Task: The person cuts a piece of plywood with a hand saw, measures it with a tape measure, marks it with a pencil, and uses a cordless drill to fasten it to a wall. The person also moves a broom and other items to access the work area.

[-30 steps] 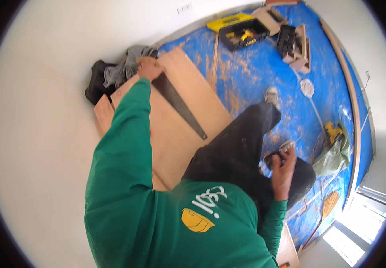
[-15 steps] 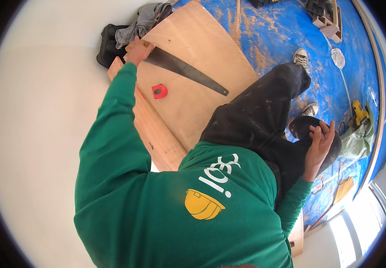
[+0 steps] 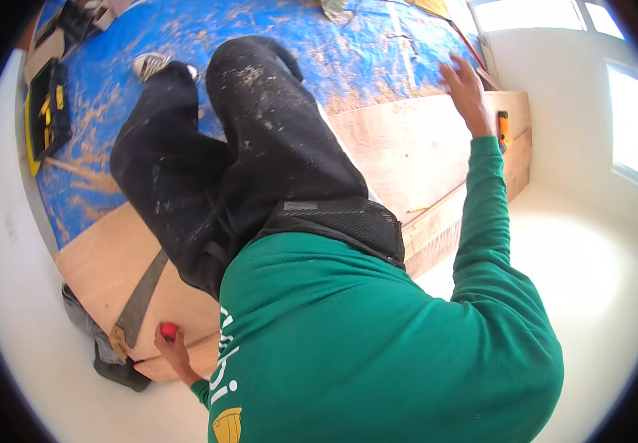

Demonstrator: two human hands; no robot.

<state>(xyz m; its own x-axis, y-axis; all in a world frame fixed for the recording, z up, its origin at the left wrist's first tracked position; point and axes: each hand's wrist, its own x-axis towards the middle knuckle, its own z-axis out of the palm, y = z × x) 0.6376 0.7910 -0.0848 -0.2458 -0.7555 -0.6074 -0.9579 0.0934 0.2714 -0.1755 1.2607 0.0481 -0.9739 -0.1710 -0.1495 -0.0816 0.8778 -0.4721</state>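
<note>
1. The left hand (image 3: 175, 347) had come off the saw handle and sat at the near left corner of the pale plywood sheet (image 3: 407, 144). Its fingers were curled around a small red plastic object (image 3: 168, 331), which half a second earlier lay loose on the sheet.
2. The long dark-bladed handsaw with a wooden handle (image 3: 138, 306) lay flat along the sheet's left edge, handle toward that corner and just beside the left hand. Nobody gripped it, so I judged that cutting was paused.
3. A grey and black cloth bundle (image 3: 104, 351) lay on the white floor against that corner.
4. The black work trousers (image 3: 260, 148), speckled with dust, knelt across the middle of the sheet. The plywood was smooth with faint grain, and a second board edge showed beneath it on the right.
5. The right hand (image 3: 465, 87) had left the knee and reached to the far right edge, fingers spread with the palm down on or just over the wood; contact was unclear. This looked like bracing or repositioning.
6. A small orange-and-black tool (image 3: 503, 129) lay near the right corner, just beyond that wrist.
7. Farther off, the blue floor sheet (image 3: 363, 52) was dusted with sawdust, and a yellow-and-black toolbox (image 3: 44, 111) stood at the far left.
</note>
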